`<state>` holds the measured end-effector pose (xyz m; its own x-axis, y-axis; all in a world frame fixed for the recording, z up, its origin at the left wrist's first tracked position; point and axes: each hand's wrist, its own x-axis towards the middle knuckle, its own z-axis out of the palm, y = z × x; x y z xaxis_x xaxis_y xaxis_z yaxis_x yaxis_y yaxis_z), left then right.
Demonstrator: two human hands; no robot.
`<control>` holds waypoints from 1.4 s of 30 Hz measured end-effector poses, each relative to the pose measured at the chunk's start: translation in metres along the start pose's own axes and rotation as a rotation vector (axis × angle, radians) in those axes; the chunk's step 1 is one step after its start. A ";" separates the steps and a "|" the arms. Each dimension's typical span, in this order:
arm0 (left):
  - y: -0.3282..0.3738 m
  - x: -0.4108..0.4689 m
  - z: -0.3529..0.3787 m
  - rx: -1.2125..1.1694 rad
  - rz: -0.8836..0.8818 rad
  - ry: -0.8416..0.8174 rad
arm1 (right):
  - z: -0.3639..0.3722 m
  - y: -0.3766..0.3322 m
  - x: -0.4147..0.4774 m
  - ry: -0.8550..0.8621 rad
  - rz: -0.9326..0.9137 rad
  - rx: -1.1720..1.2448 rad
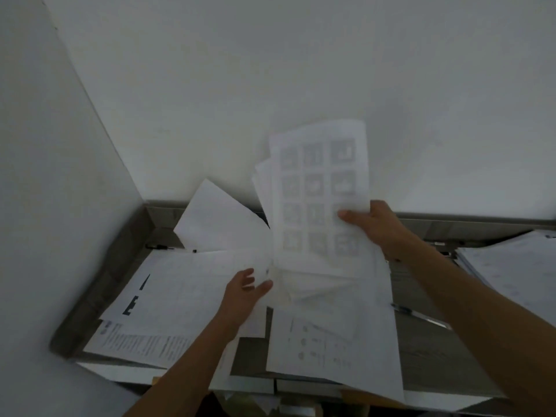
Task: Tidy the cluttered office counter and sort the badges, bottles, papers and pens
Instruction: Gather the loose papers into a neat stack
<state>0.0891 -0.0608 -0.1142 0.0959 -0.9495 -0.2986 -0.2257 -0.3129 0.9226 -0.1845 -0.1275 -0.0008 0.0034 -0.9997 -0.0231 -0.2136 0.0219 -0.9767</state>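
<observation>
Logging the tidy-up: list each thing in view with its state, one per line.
right hand: grips the gridded sheets
gridded sheets: lifted upright off the counter
left hand: open, at the sheets' lower edge
loose papers: spread flat, overlapping
pen: lying on the counter
side stack: lying flat

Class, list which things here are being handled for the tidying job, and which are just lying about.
In hand: printed sheets, held by right hand; loose papers near left hand.
Lying about: clear pen; black pen; paper stack on right.

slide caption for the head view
Right hand holds up printed sheets; left hand open amid loose papers on the counter.
</observation>
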 end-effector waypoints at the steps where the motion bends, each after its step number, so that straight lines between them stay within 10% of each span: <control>1: 0.011 0.002 -0.003 -0.062 0.030 -0.005 | -0.003 -0.011 -0.001 0.010 -0.047 0.045; 14: 0.102 0.021 -0.024 -0.346 0.336 -0.150 | -0.011 -0.025 -0.024 -0.062 -0.076 0.287; 28: 0.060 0.002 0.029 -0.489 -0.100 -0.656 | -0.046 0.022 -0.028 -0.142 0.346 0.521; 42: 0.028 -0.024 0.071 -0.300 -0.288 -0.631 | -0.042 0.055 -0.038 -0.094 0.457 0.676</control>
<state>0.0116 -0.0479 -0.0989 -0.4826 -0.6912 -0.5379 0.0065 -0.6169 0.7870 -0.2374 -0.0882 -0.0450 0.1465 -0.8870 -0.4380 0.4209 0.4566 -0.7838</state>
